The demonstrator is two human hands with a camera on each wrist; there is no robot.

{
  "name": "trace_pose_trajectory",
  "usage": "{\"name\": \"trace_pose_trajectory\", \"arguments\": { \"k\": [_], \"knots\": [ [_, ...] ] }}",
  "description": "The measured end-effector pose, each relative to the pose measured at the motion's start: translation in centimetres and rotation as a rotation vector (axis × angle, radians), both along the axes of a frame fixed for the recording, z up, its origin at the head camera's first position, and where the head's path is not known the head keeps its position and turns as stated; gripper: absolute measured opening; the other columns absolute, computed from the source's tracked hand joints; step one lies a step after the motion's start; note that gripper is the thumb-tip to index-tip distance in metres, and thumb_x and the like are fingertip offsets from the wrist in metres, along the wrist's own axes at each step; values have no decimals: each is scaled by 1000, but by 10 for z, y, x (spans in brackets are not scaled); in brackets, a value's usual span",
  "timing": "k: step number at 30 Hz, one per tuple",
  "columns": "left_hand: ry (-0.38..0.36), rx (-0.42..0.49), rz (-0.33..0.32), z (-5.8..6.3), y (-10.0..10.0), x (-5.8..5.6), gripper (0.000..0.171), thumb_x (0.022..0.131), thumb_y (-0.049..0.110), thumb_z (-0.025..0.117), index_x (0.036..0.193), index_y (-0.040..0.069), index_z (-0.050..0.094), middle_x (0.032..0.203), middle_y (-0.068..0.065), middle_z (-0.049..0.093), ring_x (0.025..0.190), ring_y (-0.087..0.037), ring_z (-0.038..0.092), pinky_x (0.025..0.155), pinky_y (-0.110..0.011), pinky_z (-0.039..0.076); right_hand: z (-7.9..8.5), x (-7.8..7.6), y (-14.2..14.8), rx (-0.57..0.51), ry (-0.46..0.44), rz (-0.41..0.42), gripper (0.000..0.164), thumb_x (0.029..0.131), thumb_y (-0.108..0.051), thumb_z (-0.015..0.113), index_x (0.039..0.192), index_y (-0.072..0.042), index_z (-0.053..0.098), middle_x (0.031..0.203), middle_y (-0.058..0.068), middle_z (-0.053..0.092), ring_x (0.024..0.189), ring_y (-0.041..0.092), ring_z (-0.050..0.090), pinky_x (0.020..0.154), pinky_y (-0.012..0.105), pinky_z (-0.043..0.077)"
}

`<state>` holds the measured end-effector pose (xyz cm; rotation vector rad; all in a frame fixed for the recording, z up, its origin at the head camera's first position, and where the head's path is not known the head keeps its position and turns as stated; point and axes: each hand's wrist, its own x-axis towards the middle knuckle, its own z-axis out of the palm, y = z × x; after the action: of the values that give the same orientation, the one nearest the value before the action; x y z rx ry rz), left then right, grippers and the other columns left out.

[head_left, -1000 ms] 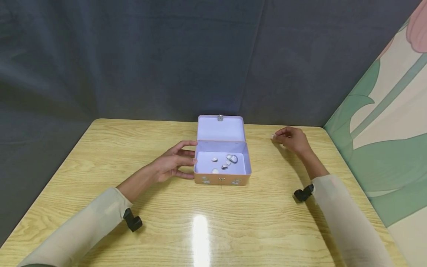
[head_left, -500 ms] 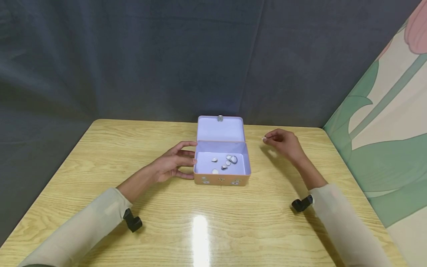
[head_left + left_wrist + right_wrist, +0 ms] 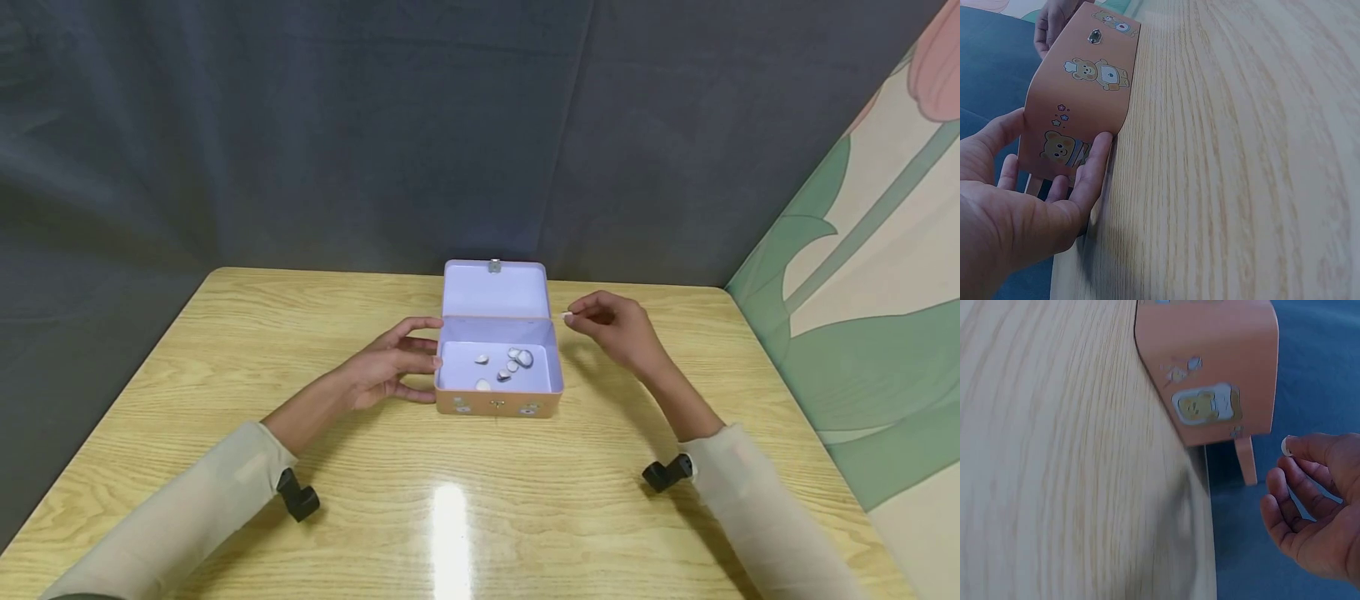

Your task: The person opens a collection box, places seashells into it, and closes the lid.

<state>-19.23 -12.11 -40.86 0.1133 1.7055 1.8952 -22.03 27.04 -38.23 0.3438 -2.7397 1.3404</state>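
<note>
An open tin box [image 3: 498, 405], orange outside with bear pictures and lilac inside, sits on the table with its lid [image 3: 495, 289] tilted back. Several small white and grey shells [image 3: 525, 358] lie on its floor. My left hand [image 3: 390, 364] rests spread fingers against the box's left end; the left wrist view shows the fingertips [image 3: 1102, 142] touching that painted wall. Just beyond the box's back right corner, my right hand [image 3: 618, 332] pinches a small white shell [image 3: 1286, 446] between thumb and forefinger, raised above the table.
The wooden table [image 3: 337, 517] extends on both sides and in front of the box. A dark curtain [image 3: 337, 142] hangs right behind its far edge. A flower-patterned cloth [image 3: 885, 333] borders the right side.
My right hand has moved left with the pinched shell, from the table's right part to beside the box. The left hand and the box have stayed in place.
</note>
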Motion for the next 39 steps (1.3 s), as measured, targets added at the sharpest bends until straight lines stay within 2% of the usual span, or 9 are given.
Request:
{"name": "trace_pose_trajectory", "arguments": {
  "k": [17,31,39],
  "knots": [
    [-1,-5,4,0,0,1,75,108,3,72,172,25,38,168,-20,41,130,-32,68,92,-49,73,15,12,-40,-56,52,61,18,106,-15,82,118,-2,81,120,19,82,95,17,72,80,12,58],
    [8,-8,1,-1,-1,1,75,108,3,71,172,25,38,169,-20,41,131,-32,68,93,-50,73,13,18,-68,-57,47,148,13,104,-12,83,116,-6,82,109,14,84,95,22,72,80,19,58],
    [9,-22,2,0,0,0,74,108,4,72,170,27,40,168,-20,41,131,-32,67,92,-48,73,10,19,-73,-35,22,177,18,104,-13,83,119,-5,82,110,13,84,97,23,74,80,20,58]
  ]
}}
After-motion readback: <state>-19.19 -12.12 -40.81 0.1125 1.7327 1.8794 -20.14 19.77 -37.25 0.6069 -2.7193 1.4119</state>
